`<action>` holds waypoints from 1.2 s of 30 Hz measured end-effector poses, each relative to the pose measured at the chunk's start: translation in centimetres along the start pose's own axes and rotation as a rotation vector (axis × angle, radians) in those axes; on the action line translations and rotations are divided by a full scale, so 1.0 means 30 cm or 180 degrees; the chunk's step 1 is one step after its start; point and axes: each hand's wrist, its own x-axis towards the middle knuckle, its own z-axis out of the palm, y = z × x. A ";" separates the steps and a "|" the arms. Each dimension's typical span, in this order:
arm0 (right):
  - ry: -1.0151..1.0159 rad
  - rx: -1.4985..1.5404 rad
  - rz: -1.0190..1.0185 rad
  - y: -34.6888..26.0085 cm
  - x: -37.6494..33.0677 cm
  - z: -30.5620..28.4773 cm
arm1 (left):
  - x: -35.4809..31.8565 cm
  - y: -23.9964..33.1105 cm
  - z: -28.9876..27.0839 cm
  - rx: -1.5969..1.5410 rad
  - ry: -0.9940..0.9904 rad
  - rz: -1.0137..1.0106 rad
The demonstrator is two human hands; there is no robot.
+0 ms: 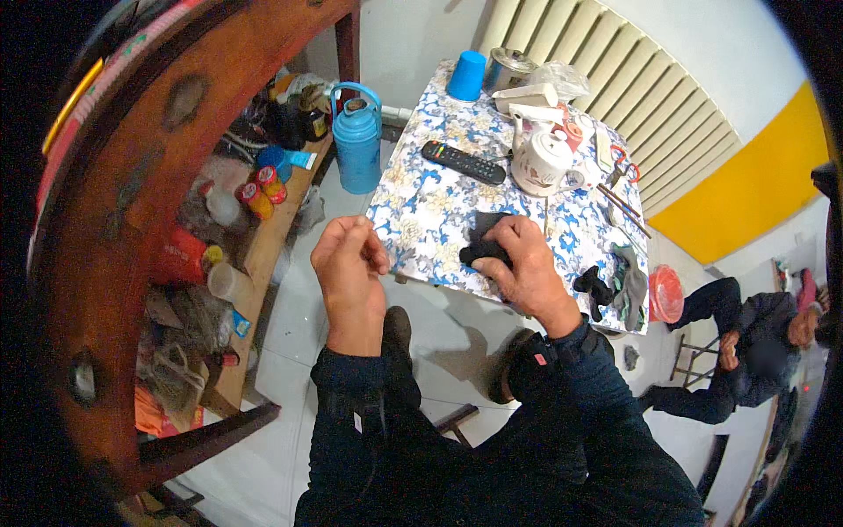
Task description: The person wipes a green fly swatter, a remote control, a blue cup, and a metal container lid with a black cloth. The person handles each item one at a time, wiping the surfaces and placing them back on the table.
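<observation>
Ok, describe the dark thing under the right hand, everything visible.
The dark cloth item looks like soft black fabric, maybe a sock, bunched and partly rolled. It lies on the near part of the flowered tablecloth. The right hand covers its near end, fingers curled over the roll; the far end sticks out flat toward the remote. The left hand is apart from it.

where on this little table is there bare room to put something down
Free patch: the near-left of the flowered table, bordered by the remote, the blue cup and the right hand gripping a black cloth. Crowded: the far right side, around the white teapot, and the near-right corner with dark socks.
</observation>
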 end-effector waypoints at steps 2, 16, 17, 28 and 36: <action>0.0114 -0.0044 -0.0045 0.003 -0.007 0.016 | 0.011 -0.017 0.043 0.0754 -0.0163 0.0186; -0.0034 0.0323 -0.0244 0.054 -0.084 -0.039 | 0.295 -0.160 0.486 0.5827 -0.1914 0.2333; -0.0097 0.0393 -0.0218 0.057 -0.092 -0.041 | 0.320 -0.163 0.512 0.6010 -0.2130 0.2337; 0.0248 0.0557 -0.0375 0.075 -0.131 -0.030 | 0.327 -0.141 0.445 0.6560 -0.2423 0.2360; 0.0940 0.0857 0.0063 0.110 -0.145 -0.056 | 0.067 -0.077 0.335 0.4058 -0.1809 0.1474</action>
